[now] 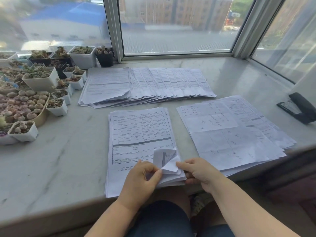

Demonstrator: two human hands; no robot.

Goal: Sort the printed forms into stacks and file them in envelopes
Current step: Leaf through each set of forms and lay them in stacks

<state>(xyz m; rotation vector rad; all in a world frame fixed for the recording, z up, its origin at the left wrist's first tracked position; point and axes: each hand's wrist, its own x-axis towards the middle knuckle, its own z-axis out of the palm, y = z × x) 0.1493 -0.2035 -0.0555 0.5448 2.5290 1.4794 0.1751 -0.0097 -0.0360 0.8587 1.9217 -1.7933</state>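
A stack of printed forms [140, 134] lies in front of me on the marble sill. My left hand [142, 178] pinches the lower right corner of its top sheets, which curl upward. At the stack's right edge, my right hand [200, 171] holds the same corner, thumb on the lifted paper. A fanned row of forms [162, 82] lies farther back. Another pile of sheets [230, 132], with handwriting on the top page, sits to the right. No envelopes are in view.
Many small pots of succulents [39, 79] crowd the left side of the sill [59, 159]. A black stapler [299, 108] sits at the right edge. Window frames [116, 31] stand behind the papers. My knees are below the sill's front edge.
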